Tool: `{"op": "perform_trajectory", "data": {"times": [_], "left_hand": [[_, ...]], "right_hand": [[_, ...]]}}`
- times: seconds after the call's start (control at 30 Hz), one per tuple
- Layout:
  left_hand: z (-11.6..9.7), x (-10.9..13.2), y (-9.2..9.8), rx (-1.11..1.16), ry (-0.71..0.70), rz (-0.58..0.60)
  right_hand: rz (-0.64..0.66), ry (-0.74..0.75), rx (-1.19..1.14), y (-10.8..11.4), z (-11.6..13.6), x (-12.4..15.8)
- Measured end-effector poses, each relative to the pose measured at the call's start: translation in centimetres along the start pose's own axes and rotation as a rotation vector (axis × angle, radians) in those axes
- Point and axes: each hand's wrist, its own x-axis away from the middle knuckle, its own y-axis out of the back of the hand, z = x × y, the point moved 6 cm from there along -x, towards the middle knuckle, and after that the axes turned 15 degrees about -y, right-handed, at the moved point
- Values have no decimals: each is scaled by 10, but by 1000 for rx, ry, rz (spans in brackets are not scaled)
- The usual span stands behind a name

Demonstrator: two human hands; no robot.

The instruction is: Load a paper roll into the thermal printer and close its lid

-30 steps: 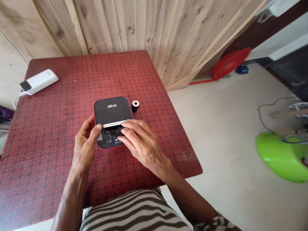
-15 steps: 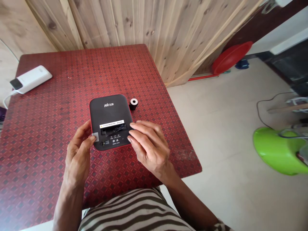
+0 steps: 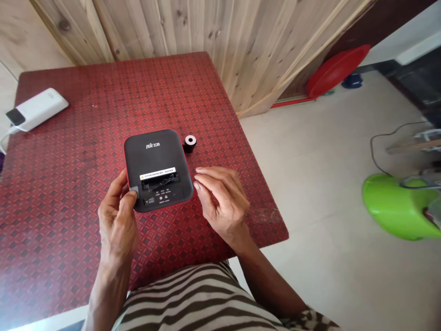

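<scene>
A flat black device (image 3: 155, 158) with a red rim lies face-on before me, showing white lettering, a warning strip and a recess with what looks like a dark cable. My left hand (image 3: 119, 216) holds its lower left edge, thumb on a small greyish translucent piece (image 3: 134, 189) at the corner. Just off the device's right edge hovers my right hand (image 3: 222, 202), apart from it, fingers loosely stretched and close to the thumb. I see nothing between them. Beyond the device's upper right side stands a small black roll (image 3: 189, 143) with a white ringed top.
A white power bank (image 3: 41, 110) with a cable sits at the far left of the red patterned table (image 3: 103, 105). Wooden boards (image 3: 193, 27) rise behind the table. On the floor to the right are a green stool (image 3: 389, 207) and a red basin (image 3: 337, 71).
My right hand has come off the device's right edge and moved slightly right. My left hand keeps its hold at the lower left corner. The view has shifted slightly.
</scene>
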Motion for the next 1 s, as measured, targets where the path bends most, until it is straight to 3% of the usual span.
{"op": "perform_trajectory", "data": {"times": [0.37,0.57,0.67,0.8,0.9,1.0], "left_hand": [[4,-3,3,31,-6,-29],[11,-2,9,-31,-40,61],[17,-1,15,-90,-62,111],[24,-4,19,-75,-137,159],[26,-6,19,-90,-174,169],[27,-7,18,-90,-176,183]], "right_hand": [[-62,12,-40,3,7,-8],[-11,76,-80,0,20,-22],[228,127,24,-26,27,-42],[571,181,281,-82,32,-66],[658,186,375,-114,36,-78],[712,206,414,-130,39,-84]]}}
